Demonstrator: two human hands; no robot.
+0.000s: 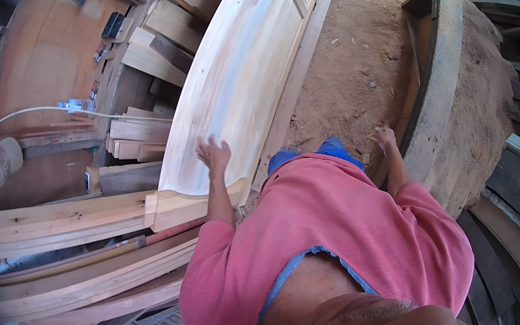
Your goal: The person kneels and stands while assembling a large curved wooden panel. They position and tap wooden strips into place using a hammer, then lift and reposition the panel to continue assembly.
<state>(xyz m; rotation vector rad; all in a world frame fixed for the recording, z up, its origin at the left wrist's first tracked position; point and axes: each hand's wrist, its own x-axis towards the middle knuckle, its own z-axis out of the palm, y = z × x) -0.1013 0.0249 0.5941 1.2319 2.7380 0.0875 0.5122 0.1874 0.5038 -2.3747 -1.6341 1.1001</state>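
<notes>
A long pale wooden panel (pixel 228 86) with a curved edge lies to my left and runs away from me. Over its near end is my left hand (pixel 213 154), fingers spread and nothing in them; whether it touches the surface I cannot tell. A lighter wooden end piece (pixel 195 201) with a wavy edge borders the panel close to me. My right hand (pixel 386 138) hangs beside a long wooden bench (pixel 440 88), its fingers closed. Something thin and pale seems to stick out of them, too small to name.
Stacked planks (pixel 57 225) lie at the left, with cut boards (pixel 154 60) behind. A brown sheet (pixel 49 53) and a cap (pixel 0 163) are farther left. Sawdust covers the floor (pixel 345 82) between panel and bench, and a sawdust heap (pixel 480 82) rises beyond the bench.
</notes>
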